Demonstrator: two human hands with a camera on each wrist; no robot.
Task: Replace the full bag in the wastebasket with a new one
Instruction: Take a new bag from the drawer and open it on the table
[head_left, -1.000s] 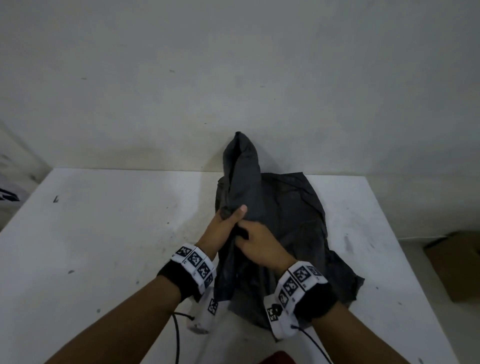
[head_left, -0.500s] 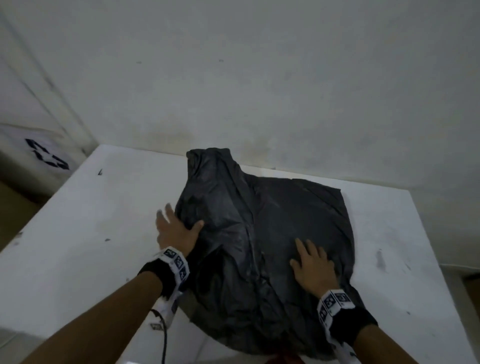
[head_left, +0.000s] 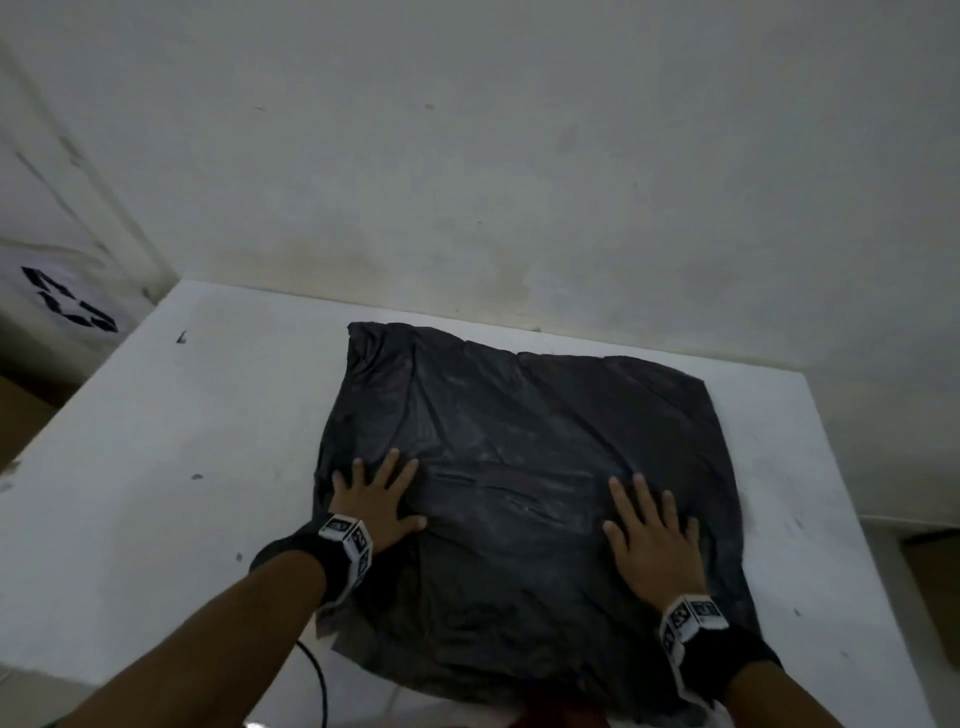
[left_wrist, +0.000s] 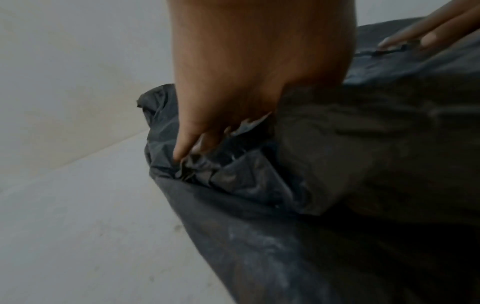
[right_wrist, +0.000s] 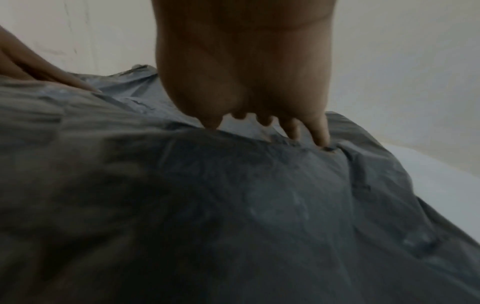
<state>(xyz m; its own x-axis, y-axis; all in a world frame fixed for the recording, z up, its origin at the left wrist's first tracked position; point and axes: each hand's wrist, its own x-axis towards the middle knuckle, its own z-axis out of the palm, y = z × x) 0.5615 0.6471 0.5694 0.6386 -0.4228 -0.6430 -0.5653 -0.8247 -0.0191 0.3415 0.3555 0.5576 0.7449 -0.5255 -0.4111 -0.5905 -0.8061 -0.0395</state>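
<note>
black bag (head_left: 524, 467) lies spread flat on white counter (head_left: 156, 493). near edge of bag hangs over front of counter. left hand (head_left: 376, 501) rests flat on left part of bag, fingers spread. right hand (head_left: 649, 540) rests flat on right part of bag, fingers straight. each wrist wears black band with white patterned squares. thin black cord (head_left: 317, 686) hangs below left wrist. plain wall (head_left: 519, 156) stands behind counter. brown box (head_left: 935, 587) sits at far right.

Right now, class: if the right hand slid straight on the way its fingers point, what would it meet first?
The right hand lies flat on the black bag, fingers pointing at the wall. It would cross more bag, then probably bare table, before reaching the wall.
</note>
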